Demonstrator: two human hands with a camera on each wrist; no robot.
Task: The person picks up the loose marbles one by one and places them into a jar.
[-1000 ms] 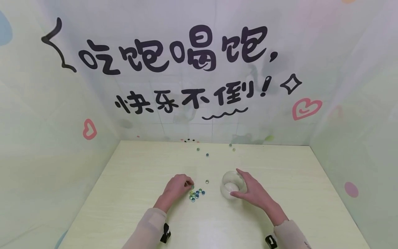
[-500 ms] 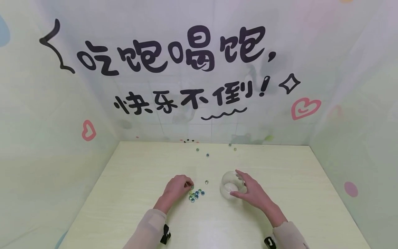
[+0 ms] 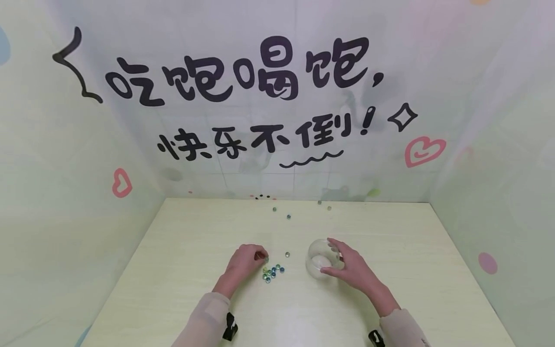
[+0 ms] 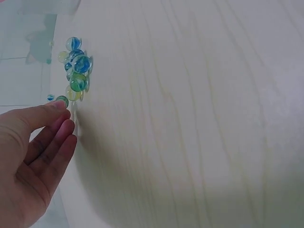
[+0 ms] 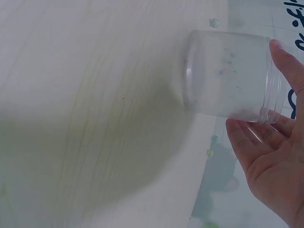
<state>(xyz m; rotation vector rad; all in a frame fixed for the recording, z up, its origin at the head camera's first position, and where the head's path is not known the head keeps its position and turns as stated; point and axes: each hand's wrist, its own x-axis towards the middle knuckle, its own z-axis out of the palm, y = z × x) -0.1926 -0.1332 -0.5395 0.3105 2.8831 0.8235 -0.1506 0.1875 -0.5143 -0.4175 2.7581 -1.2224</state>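
In the left wrist view, my left hand (image 4: 35, 152) pinches a green glass marble (image 4: 62, 100) between thumb and fingertips, at the edge of a cluster of marbles (image 4: 78, 82). These are blue, green and yellow, lying close together on the table just right of the left hand in the head view. My right hand (image 3: 353, 265) holds a clear jar (image 5: 228, 76) near its mouth, thumb on one side and fingers on the other. The jar stands upright on the table, its open mouth facing up. I see no marble inside it.
A single marble (image 3: 287, 254) lies between the cluster and the jar. Farther back are a blue marble (image 3: 288, 217), a green marble (image 3: 274, 209) and two more near the back edge. A printed cloth (image 3: 243, 183) walls the pale wooden table (image 3: 173, 270) on three sides.
The pale marble at the back right has rolled slightly to the right. Both hands keep their holds on the marble and the jar; the head view has shifted a little.
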